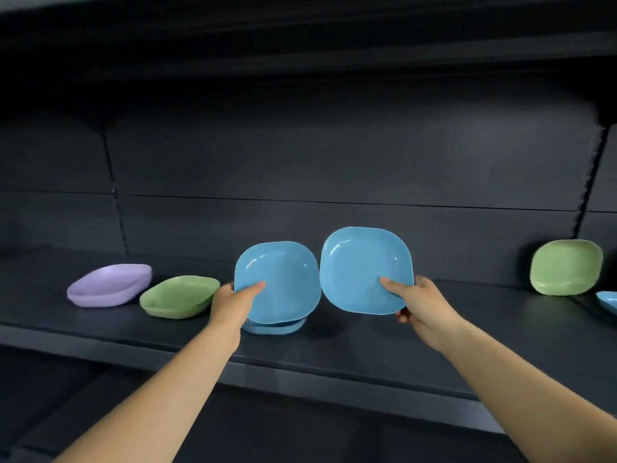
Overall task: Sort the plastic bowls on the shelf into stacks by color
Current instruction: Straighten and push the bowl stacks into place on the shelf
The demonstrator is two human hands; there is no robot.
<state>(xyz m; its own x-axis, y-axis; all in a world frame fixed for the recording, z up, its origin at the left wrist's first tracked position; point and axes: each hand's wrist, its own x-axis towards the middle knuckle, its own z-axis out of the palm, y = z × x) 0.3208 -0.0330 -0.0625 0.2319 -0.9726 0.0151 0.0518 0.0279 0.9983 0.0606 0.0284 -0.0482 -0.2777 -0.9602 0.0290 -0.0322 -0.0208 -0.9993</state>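
Observation:
My left hand (233,304) grips a blue bowl (280,279) by its lower left rim, thumb inside, tilted toward me. Under it another blue bowl (275,327) rests on the shelf, mostly hidden. My right hand (414,300) pinches a second lifted blue bowl (364,265) at its lower right rim, also tilted toward me, its edge nearly touching the left one. A purple stack (108,285) and a green bowl (178,295) sit on the shelf to the left. Another green bowl (566,267) leans at the far right, with a blue bowl's edge (607,300) beside it.
The dark shelf board (367,349) runs across the view, its front edge (300,379) below my forearms. A dark back panel (334,168) stands behind the bowls and an upper shelf (300,45) hangs overhead. Bare board lies between my right hand and the right green bowl.

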